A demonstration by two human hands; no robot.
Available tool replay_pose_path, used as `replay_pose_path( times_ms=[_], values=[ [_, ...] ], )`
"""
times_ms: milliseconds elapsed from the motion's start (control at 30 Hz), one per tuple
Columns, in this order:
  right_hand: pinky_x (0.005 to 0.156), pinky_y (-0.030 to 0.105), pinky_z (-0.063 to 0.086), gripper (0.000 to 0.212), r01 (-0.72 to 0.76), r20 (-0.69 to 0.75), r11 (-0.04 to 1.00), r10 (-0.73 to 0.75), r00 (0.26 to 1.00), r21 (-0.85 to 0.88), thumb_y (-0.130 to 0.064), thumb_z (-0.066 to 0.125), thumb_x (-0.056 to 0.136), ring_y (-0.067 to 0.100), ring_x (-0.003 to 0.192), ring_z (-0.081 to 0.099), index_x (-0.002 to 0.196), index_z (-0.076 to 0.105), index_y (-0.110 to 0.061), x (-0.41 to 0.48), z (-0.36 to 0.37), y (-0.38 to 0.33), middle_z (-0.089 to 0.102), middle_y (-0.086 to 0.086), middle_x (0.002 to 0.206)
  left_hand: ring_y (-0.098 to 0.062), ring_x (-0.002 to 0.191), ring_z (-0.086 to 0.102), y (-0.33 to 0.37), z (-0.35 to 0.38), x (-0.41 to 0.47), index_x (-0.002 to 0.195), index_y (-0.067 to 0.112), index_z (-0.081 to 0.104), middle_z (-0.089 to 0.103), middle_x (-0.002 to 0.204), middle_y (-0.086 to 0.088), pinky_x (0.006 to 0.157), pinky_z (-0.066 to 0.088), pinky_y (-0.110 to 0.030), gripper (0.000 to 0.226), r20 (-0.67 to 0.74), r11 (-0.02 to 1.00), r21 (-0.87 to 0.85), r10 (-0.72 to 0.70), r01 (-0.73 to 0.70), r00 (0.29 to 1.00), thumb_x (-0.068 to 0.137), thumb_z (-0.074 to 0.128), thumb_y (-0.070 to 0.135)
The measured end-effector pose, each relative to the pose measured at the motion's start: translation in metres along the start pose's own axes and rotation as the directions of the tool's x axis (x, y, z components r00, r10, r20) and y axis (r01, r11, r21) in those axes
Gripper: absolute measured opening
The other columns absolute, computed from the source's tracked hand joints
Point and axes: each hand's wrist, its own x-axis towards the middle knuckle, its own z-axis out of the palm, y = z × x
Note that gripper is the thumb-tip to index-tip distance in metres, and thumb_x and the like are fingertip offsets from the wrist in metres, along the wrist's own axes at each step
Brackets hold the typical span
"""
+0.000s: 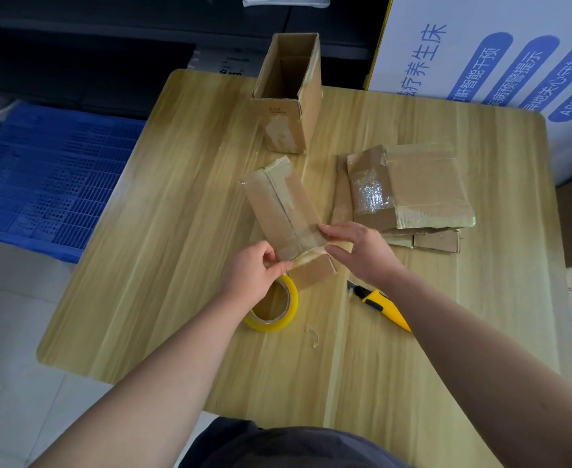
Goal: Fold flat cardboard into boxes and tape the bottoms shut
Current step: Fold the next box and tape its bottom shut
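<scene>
Box (282, 204) lies at the middle of the table (176, 231). Your left hand (250, 268) pinches the tape strip (306, 256) at the box's near edge. Your right hand (358, 248) grips that same end, fingers on top. Pull the strip taut across the seam, then rub it flat from the centre outward to avoid wrinkles.

1 view only: head cam, wide-angle, worn by the person. It faced fwd and steeply down onto the table (163, 231) at close range. The left hand (254, 275) and right hand (358, 251) sat approx. mid-frame; the table's far edge lay toward the top.
</scene>
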Motion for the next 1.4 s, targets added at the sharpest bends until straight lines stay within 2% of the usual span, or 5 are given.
replay_pose_path(
  times_ms=[533,867,1067,1200,1400],
  values=[
    [0.071,0.002,0.039,0.033,-0.069,-0.086,0.997,0.071,0.994,0.027,-0.012,0.077,0.079,-0.005,0.072,0.058,0.11,0.073,-0.021,0.016,-0.004,0.013,0.06,-0.022,0.077,0.002,0.054,0.056,0.004,0.013,0.003,0.078,0.017,0.057,0.064,0.066,0.009,0.058,0.047,-0.02,0.024,0.001,0.95,-0.298,-0.099,0.095,0.995,0.075,0.081,0.019],
    [0.079,0.027,0.054,0.032,-0.016,-0.114,0.995,0.005,0.994,-0.1,-0.019,0.079,0.077,0.007,0.081,0.066,0.108,0.074,-0.026,0.021,-0.008,0.013,0.071,-0.013,0.083,-0.005,0.061,0.051,0.004,0.001,0.015,0.135,0.031,0.046,0.056,0.069,0.011,0.063,0.039,-0.023,0.054,0.111,0.976,0.06,0.201,-0.209,0.973,0.087,0.068,0.026],
    [0.08,0.036,0.055,0.032,-0.008,-0.127,0.996,-0.003,0.992,-0.087,-0.017,0.08,0.075,0.011,0.083,0.067,0.106,0.075,-0.027,0.02,-0.007,0.015,0.072,-0.007,0.089,-0.009,0.068,0.052,0.009,-0.007,0.016,0.129,0.032,0.05,0.051,0.075,0.014,0.07,0.051,-0.034,0.051,0.121,0.968,0.134,0.195,-0.211,0.973,0.082,0.07,0.034],
    [0.082,0.03,0.054,0.032,-0.002,-0.07,0.999,-0.001,0.998,-0.046,-0.011,0.078,0.077,0.007,0.084,0.066,0.106,0.074,-0.023,0.02,-0.009,0.013,0.07,-0.007,0.101,-0.011,0.063,0.054,0.026,-0.006,0.018,0.107,0.032,0.052,0.049,0.065,0.01,0.053,0.041,-0.03,0.054,0.014,0.972,0.199,0.127,-0.128,0.992,0.068,0.071,0.063],
    [0.079,0.024,0.05,0.031,-0.045,-0.064,0.999,0.045,0.997,-0.004,-0.015,0.08,0.076,0.008,0.08,0.061,0.105,0.075,-0.024,0.023,-0.009,0.012,0.069,-0.006,0.102,-0.017,0.066,0.048,0.035,0.003,0.023,0.108,0.014,0.048,0.043,0.068,0.01,0.054,0.025,-0.024,0.053,-0.016,0.986,0.121,0.118,-0.115,0.993,0.074,0.079,0.039]
  ],
)
